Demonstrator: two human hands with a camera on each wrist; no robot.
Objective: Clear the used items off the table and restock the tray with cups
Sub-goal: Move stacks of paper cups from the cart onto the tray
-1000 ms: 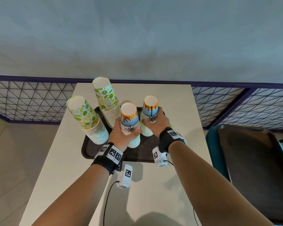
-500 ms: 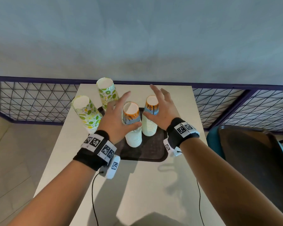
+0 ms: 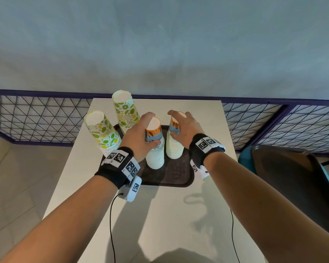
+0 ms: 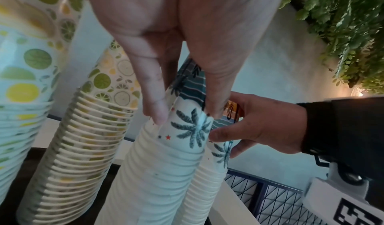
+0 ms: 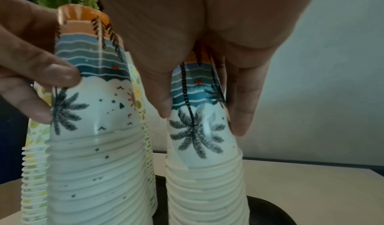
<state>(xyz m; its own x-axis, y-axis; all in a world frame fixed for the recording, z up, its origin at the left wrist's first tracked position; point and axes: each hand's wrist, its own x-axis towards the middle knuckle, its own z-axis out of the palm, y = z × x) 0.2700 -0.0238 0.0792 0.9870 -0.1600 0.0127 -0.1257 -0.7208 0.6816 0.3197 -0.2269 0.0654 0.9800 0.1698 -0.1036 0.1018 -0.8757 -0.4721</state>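
A dark brown tray (image 3: 171, 175) on the white table (image 3: 160, 215) holds upside-down cup stacks. Two lime-print stacks (image 3: 103, 130) (image 3: 124, 111) stand at its left. My left hand (image 3: 142, 132) grips the top of the left palm-print stack (image 3: 155, 156), thumb on the near side and fingers over the far side. My right hand (image 3: 180, 126) grips the top of the right palm-print stack (image 3: 175, 149). The left wrist view shows my left fingers (image 4: 158, 111) pinching the top cup (image 4: 187, 126). The right wrist view shows my right fingers (image 5: 241, 113) round the right stack's top cup (image 5: 197, 130).
To the right, another dark tray (image 3: 292, 177) lies on a teal chair. A black wire-mesh fence (image 3: 36, 120) and a grey wall stand behind the table. Cables (image 3: 112, 224) hang from both wrists over the near half of the table.
A second ago both hands held the palm-print stacks lower down. They let go and rose with fingers spread, and now grip the stacks again at the top cups.
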